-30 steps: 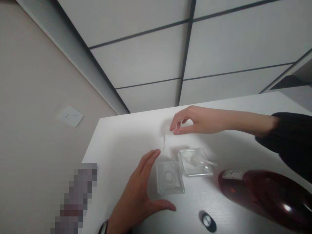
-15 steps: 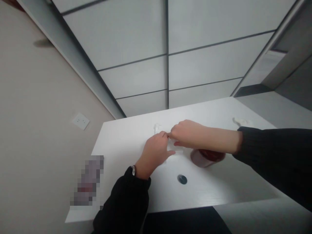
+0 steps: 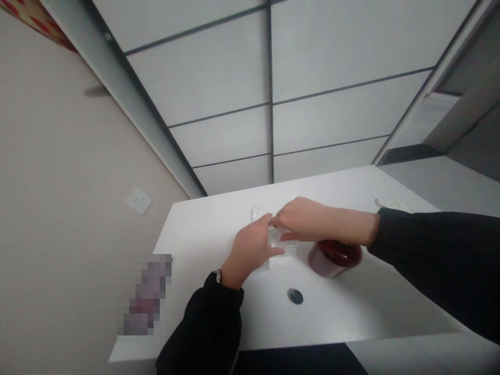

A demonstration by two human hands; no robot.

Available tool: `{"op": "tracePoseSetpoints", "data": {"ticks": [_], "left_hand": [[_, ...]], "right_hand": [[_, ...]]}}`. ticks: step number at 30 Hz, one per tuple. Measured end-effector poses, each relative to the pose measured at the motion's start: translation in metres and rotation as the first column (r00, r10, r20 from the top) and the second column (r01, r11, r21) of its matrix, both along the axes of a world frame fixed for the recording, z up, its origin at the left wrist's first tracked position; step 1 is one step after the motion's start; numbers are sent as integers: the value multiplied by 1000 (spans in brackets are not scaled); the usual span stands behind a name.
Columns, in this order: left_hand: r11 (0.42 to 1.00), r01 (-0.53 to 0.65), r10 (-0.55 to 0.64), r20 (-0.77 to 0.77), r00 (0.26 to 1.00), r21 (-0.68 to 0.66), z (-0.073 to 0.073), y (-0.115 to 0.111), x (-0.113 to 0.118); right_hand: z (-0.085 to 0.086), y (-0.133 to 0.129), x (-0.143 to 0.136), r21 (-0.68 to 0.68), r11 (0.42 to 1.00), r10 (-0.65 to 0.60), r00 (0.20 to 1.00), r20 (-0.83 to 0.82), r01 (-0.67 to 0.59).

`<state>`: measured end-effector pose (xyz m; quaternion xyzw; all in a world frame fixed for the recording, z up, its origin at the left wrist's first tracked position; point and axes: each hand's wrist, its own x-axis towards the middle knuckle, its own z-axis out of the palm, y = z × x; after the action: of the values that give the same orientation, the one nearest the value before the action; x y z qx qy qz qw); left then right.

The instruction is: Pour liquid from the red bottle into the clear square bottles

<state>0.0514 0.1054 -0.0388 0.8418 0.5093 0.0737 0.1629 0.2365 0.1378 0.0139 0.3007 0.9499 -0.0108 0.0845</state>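
Observation:
Between my hands, on the white table, lies a clear plastic piece (image 3: 288,249) that looks like a small box or packaging; its exact kind is hard to make out. My left hand (image 3: 252,247) grips its left side, thumb toward me and fingers at the far side. From the right, my right hand (image 3: 300,219) reaches over with bent fingers closed on its upper part, close to the left fingertips. More clear plastic (image 3: 255,212) shows beyond the left hand. Just below my right forearm stands a jar with a dark red lid (image 3: 338,254).
A dark round disc (image 3: 296,296) lies on the white table (image 3: 344,317) nearer me. Something white and crumpled (image 3: 390,203) rests at the far right. A blurred-out item (image 3: 146,297) is at the left edge. Behind the table are panelled sliding doors (image 3: 230,177).
The view has tilted slightly, so everything sits a little lower. Both hands stay at the clear plastic, with slight finger shifts, and more of the plastic shows between them.

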Motion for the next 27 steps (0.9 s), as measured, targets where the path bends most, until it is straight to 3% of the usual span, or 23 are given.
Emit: {"op": "tracePoseSetpoints", "data": {"ticks": [4,10,20,27], "left_hand": [[1000,21,-21,15,1000,8,0,1,-2],[1000,15,-16,9,1000,25,-4,0,-4],[996,87,-86,-33,996,24,1,-9,-5],[992,115,-113,-30,993,50,-6,-17,-12]], "right_hand": [[12,2,4,-23,997,70,996,-51,-72],[30,5,16,-35,999,-28,992,-126,24],[34,-8,19,-57,994,-95,989,-111,89],[38,-9,17,-29,994,-103,991,-85,101]]}}
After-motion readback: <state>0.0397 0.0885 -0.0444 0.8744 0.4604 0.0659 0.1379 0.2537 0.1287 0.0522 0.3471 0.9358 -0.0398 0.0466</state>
